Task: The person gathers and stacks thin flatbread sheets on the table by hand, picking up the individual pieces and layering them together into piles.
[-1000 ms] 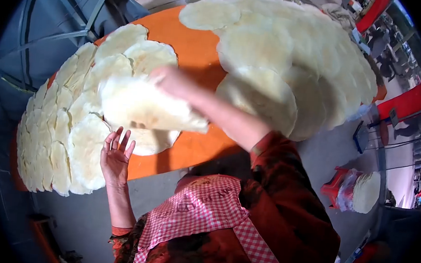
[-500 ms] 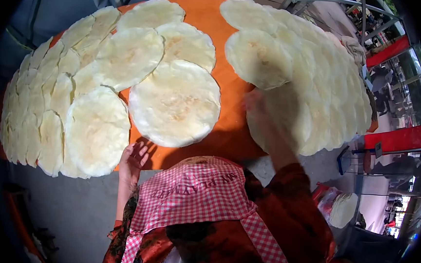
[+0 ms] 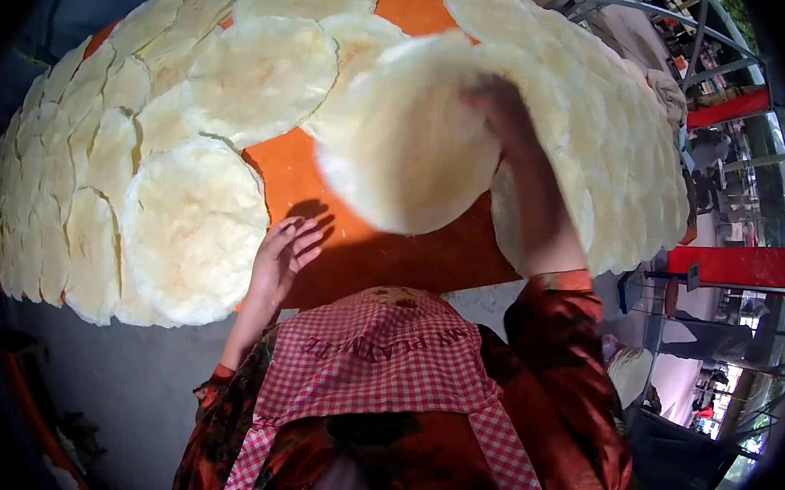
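Observation:
A large, round, pale flatbread (image 3: pixel 408 146) hangs blurred over the middle of the orange table (image 3: pixel 288 169). My right hand (image 3: pixel 493 102) is closed on its upper right edge. My left hand (image 3: pixel 290 245) is held near the table's front edge, fingers apart, with nothing in it. Just left of it lies another round flatbread (image 3: pixel 193 227), flat on the overlapping ones. A further flatbread (image 3: pixel 260 79) rests higher up, left of the one in my right hand.
Overlapping flatbreads cover the table's left end (image 3: pixel 98 161) and right side (image 3: pixel 608 160). A stack of pale rounds (image 3: pixel 629 375) stands low at the right. Metal frames and red panels (image 3: pixel 737 266) are at the far right.
The flatbread that lay near the front middle has been taken up by my right hand and moved up and right. My left hand has shifted slightly right and up.

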The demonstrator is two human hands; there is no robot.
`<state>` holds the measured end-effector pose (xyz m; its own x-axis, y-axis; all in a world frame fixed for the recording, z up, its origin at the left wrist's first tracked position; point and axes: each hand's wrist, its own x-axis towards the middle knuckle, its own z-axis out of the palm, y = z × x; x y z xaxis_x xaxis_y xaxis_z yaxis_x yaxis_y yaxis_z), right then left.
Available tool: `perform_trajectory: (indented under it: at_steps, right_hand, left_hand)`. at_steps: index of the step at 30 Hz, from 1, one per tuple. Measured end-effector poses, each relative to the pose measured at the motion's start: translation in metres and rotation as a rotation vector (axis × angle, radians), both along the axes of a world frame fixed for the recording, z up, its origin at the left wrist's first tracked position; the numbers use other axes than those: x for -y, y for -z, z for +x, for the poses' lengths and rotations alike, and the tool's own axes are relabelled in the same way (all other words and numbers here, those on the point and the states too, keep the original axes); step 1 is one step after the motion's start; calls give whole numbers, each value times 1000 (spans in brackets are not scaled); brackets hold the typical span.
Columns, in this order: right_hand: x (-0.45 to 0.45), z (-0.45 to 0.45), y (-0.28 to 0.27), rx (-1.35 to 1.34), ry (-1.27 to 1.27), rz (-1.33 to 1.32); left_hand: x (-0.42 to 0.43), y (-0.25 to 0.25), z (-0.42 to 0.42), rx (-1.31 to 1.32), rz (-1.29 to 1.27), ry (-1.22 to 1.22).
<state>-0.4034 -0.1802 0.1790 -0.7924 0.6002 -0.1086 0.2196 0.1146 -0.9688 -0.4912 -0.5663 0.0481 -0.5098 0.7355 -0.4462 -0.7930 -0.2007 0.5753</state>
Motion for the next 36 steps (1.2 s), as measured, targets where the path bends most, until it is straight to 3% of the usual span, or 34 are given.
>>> perform_trajectory:
  at_steps: [2, 3, 6, 7, 10, 11, 13, 17, 20, 22, 25, 29, 31, 33, 36]
  right_hand:
    - [18, -13, -74, 104, -125, 124]
    - [44, -12, -114, 210, -151, 319]
    - [65, -6, -144, 127, -217, 496]
    - [64, -2, -151, 106, -244, 422]
    - [49, 17, -165, -2, -110, 455]
    - [46, 28, -174, 93, -45, 476]
    - [26, 55, -170, 136, 58, 331]
    - [-44, 132, -104, 259, 133, -107]
    - [-71, 154, -28, 359, 140, -126]
    - [-65, 126, -13, 515, -3, 110]
    - [-56, 64, -38, 630, -157, 366]
    - [-106, 41, -100, 454, -66, 270]
    - [-137, 47, -120, 334, 108, 143]
    - [-182, 57, -110, 144, 156, -70]
    - [-233, 56, -57, -56, 367, -84]
  left_hand:
    - [-10, 4, -9, -14, 46, 56]
    - [-14, 3, -11, -8, 59, 52]
    - [-24, 5, -12, 12, 81, 78]
    - [-25, 8, -12, 20, 90, 97]
    - [-23, 21, -14, 27, 59, 100]
    - [-21, 27, -15, 26, 42, 88]
    - [-17, 44, -21, -29, -26, 52]
    - [-22, 57, -20, -150, -54, -34]
    - [-49, 79, -27, -351, -11, -79]
    - [-68, 100, -29, -1047, -260, -84]
    - [-86, 89, -37, -1840, -363, -54]
    - [-95, 78, -27, -1843, -444, -63]
    - [-97, 76, -29, -1832, -476, -14]
    - [-96, 72, -28, -1799, -508, 32]
    - [-97, 61, -27, -1704, -555, 85]
